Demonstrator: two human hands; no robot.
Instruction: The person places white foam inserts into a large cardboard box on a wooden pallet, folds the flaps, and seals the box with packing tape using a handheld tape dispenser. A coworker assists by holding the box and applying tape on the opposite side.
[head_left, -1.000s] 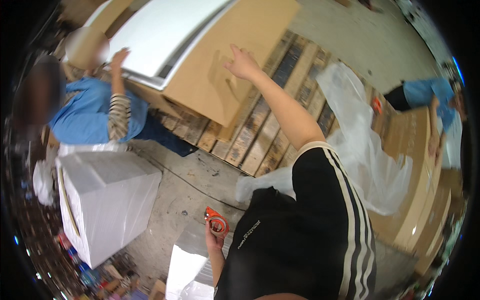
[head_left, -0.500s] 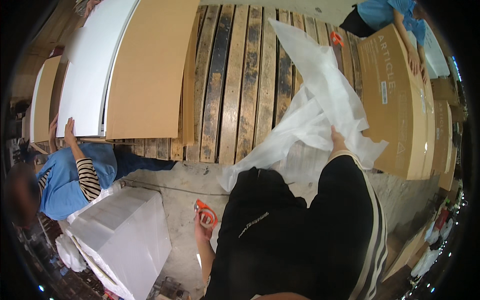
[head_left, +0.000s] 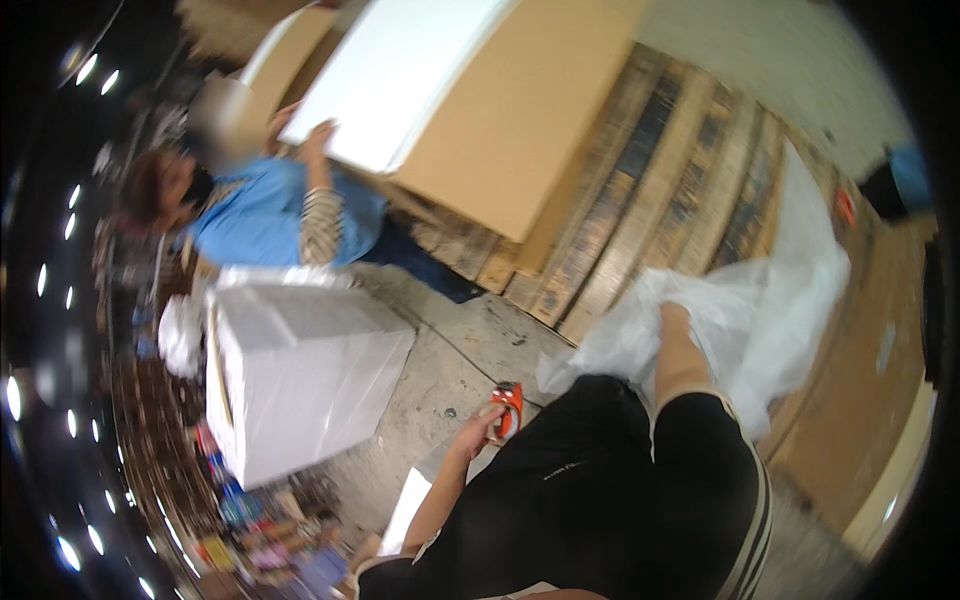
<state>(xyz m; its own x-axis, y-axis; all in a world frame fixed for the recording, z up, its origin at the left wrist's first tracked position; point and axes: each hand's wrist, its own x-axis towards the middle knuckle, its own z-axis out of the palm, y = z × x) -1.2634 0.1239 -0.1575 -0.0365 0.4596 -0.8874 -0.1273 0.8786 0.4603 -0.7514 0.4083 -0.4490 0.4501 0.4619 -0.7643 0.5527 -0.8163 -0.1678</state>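
My left hand (head_left: 476, 432) is closed round an orange-red tape dispenser (head_left: 508, 408), held low over the concrete floor to the left of my black shirt. With my right arm stretched forward, my right hand (head_left: 675, 318) is at a crumpled, translucent white packing sheet (head_left: 805, 300). The sheet partly covers those fingers, which seem closed on it. It drapes over the near right part of a wooden slat pallet (head_left: 625, 265) and hangs past its edge toward me.
Across the pallet's left stands a large brown carton (head_left: 520, 120) beside a white panel (head_left: 390, 80), which a person in blue (head_left: 280, 220) touches. A white-wrapped block (head_left: 310, 370) stands on the floor (head_left: 440, 370). Another brown carton (head_left: 860, 370) is at right. A second orange dispenser (head_left: 845, 207) lies at the pallet's far right.
My view has swung left and tilted, shifting the scene rightward. More floor and clutter show at left. The tape dispenser stays in my left hand, and the sheet is more bunched around my right hand.
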